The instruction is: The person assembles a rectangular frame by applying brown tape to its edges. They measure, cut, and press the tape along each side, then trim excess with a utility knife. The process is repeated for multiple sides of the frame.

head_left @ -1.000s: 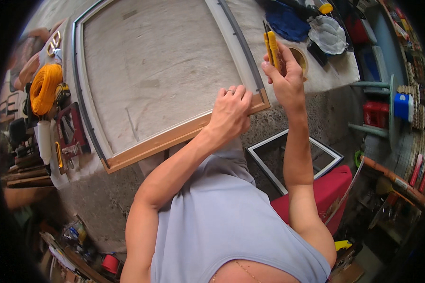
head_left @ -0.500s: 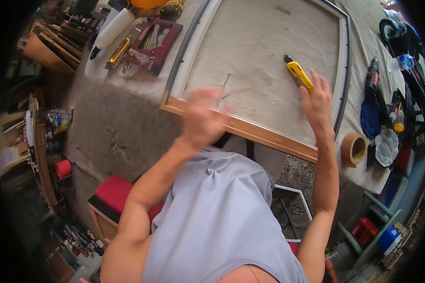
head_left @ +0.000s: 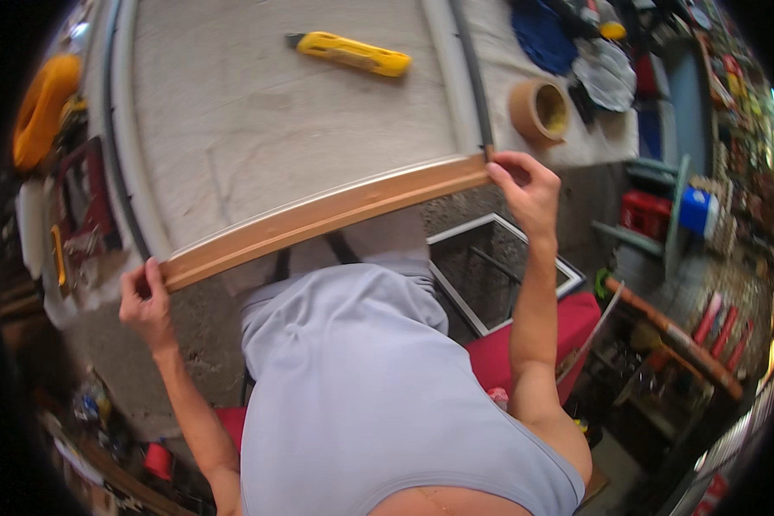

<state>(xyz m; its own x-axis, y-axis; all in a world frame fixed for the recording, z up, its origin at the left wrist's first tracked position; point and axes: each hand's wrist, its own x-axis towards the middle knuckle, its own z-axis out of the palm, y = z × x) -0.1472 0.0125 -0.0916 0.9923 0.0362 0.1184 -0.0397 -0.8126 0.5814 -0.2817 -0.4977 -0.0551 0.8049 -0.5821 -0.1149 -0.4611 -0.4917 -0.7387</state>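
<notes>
Where the right hand (head_left: 531, 193) had held the yellow cutter (head_left: 353, 55) upright a second earlier, I now found it emptied of the tool and pinched, thumb against fingers, on the right end of the brown edge strip (head_left: 327, 211). The left hand (head_left: 149, 310), half a second earlier a blur above that strip, had gone to its left end and was pinched there too. The cutter lay slantwise inside the outline of the frame (head_left: 451, 77), well apart from both hands. My reading: cutting was paused, and both hands were free to work the near corners together. The frame stood over the pale cloth (head_left: 267, 112), its near side, the brown one, toward the wearer's waist; a tape roll (head_left: 529, 112) sat just beyond its right corner. Poorly seen from my end: the frame's far side was cut off by the upper edge; the fingers covered both strip ends, so I could not tell whether they pressed, lifted or merely steadied. I could not make out whether the cutter's blade was out, nor whether a clear pane filled the frame. Things at far left were smeared and dim.
</notes>
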